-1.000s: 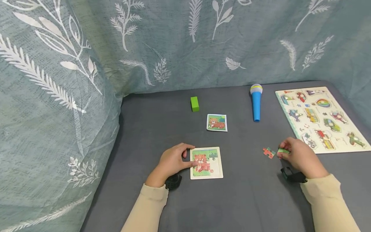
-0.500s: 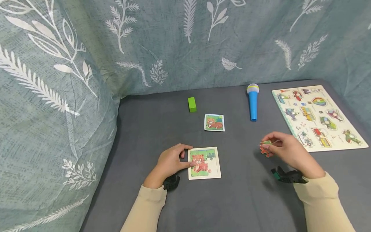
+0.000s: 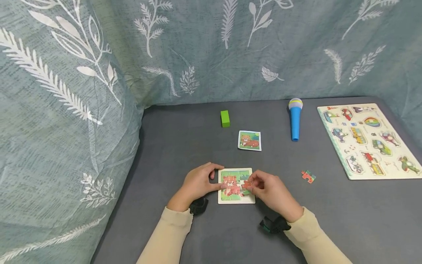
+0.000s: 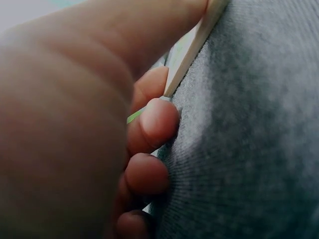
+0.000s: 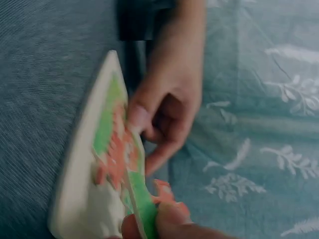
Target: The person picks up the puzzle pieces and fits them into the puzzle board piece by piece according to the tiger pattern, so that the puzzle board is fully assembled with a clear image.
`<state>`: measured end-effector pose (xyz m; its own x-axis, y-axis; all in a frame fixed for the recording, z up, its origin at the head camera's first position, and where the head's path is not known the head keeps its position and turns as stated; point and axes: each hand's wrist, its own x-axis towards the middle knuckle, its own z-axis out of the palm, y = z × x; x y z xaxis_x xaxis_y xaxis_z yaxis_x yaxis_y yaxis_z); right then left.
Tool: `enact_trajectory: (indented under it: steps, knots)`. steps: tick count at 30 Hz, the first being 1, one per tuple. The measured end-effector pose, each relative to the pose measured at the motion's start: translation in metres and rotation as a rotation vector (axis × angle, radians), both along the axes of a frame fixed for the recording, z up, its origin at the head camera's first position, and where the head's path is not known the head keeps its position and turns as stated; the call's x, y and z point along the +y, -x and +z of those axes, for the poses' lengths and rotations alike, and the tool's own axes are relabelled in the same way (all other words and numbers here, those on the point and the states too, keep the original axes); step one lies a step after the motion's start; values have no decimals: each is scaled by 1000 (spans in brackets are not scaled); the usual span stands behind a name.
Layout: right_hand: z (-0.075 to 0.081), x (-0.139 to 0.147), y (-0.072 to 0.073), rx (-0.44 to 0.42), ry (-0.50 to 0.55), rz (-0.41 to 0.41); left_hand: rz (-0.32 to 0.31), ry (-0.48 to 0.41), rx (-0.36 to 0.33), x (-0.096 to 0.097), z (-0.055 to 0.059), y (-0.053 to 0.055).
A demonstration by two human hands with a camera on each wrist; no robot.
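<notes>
A small square jigsaw puzzle tray (image 3: 236,201) with a red-orange animal picture lies on the table; its right part shows bare wood. My left hand (image 3: 199,182) grips the tray's left side, thumb over the picture and index finger at the far left corner. In my right hand (image 3: 271,190), thumb and fingers pinch a green and red jigsaw piece (image 5: 144,211) over the tray's right half. The right wrist view shows that piece tilted, close to the picture. Another jigsaw piece (image 3: 308,176), red and green, lies on the table to the right.
Beyond the tray lie a picture card (image 3: 249,140) and a green block (image 3: 225,118). A blue toy microphone (image 3: 295,119) is at the back, left of a large picture board (image 3: 372,143). Patterned cloth (image 3: 211,51) hangs behind the table.
My right hand has picked up the jigsaw piece from the table at right and carried it left to the tray. My left hand keeps its hold on the tray's side.
</notes>
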<state>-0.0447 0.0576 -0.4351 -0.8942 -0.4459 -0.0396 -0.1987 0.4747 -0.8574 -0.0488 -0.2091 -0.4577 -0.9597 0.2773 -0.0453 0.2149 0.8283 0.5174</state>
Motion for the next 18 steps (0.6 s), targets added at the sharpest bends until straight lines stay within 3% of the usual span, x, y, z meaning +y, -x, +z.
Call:
enact_trajectory:
  steps: [3, 11, 15, 18]
  knots:
    - [-3, -6, -5, 54, -84, -16, 2, 2, -3, 0, 0, 1]
    - [-13, -15, -14, 83, -194, -82, 6, 3, -12, 0, 2, 2]
    - [-15, -13, -15, 195, -236, -97, 5, 4, -8, 1, 1, 1]
    - [-16, -9, -17, 305, -240, -30, -1, 16, 5, 1, 0, 1]
